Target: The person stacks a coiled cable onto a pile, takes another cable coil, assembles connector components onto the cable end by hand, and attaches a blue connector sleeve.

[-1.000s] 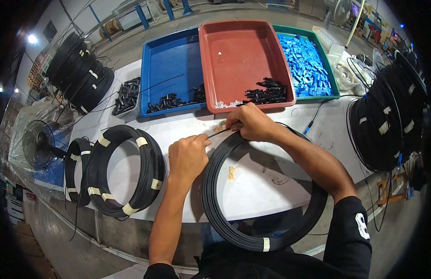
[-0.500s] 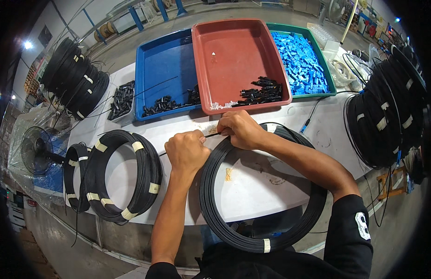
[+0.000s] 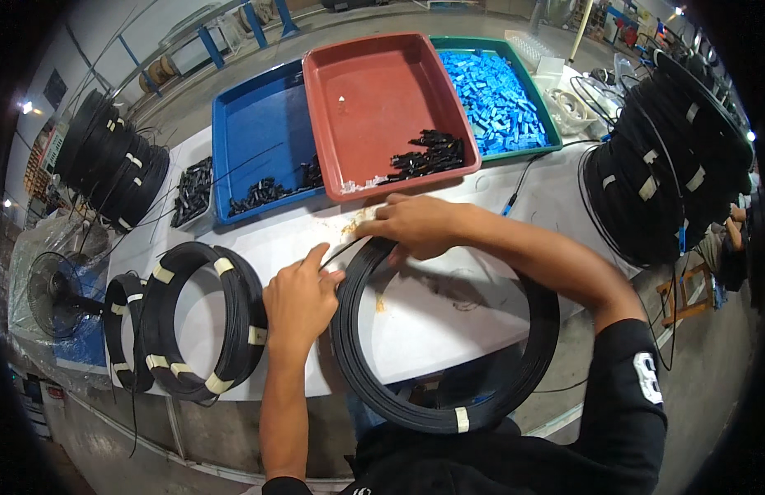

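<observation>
A large coil of black cable (image 3: 541, 346), bound with pale tape, stands in front of me, partly over the near table edge. My right hand (image 3: 420, 224) is at the coil's far upper side, fingers bent over the cable; its fingertips pinch a short black cable end (image 3: 343, 248). Left of the coil, my left hand (image 3: 304, 295) has its index finger raised and its thumb apart, with that cable end running between them. The other fingers of the left hand are curled, and what lies under them is hidden.
Smaller taped cable coils (image 3: 205, 322) stand at left. Across the table are a blue tray (image 3: 263, 107), a red tray (image 3: 382, 91) with black parts and a green tray (image 3: 556, 136) of blue connectors. Cable stacks rise at far left (image 3: 110, 161) and right (image 3: 646, 165).
The left hand has dropped lower and loosened from a fist, its index finger now lifted. My right hand has flattened over the coil's top. The whole view has shifted slightly.
</observation>
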Tool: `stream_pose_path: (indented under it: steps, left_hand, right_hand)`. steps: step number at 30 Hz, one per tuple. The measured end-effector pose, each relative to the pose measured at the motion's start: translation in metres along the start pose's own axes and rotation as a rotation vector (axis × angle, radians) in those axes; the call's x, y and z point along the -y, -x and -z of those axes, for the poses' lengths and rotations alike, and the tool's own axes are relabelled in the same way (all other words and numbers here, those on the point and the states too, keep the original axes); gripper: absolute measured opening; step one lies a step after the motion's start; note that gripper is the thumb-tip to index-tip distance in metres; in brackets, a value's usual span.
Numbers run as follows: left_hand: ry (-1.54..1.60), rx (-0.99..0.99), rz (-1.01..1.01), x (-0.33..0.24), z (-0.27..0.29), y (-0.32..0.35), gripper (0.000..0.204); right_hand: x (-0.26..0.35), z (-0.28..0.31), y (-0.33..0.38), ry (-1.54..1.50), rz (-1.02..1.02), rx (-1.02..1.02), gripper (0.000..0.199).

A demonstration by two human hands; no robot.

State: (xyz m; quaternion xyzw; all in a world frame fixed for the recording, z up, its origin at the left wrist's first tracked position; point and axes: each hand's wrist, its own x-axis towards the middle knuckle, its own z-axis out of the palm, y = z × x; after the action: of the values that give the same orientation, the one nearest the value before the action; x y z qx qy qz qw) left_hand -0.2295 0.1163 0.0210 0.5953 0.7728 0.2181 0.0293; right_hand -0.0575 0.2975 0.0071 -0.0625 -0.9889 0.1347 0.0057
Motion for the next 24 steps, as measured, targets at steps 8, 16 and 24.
stream_pose_path:
  steps: [8,16,24]
  left_hand:
    - [0.619,-0.113,0.036,0.032,-0.006,0.017,0.012]
    - [0.727,0.002,-0.205,-0.018,-0.05,-0.053,0.02]
    - [0.73,-0.026,-0.392,-0.059,-0.062,-0.071,0.022]
  right_hand:
    - [0.005,-0.015,0.08,0.227,-0.321,-0.13,0.044]
    - [0.02,-0.005,0.166,0.288,-0.639,-0.16,0.044]
    - [0.046,-0.014,0.187,0.369,-0.966,-0.121,0.052]
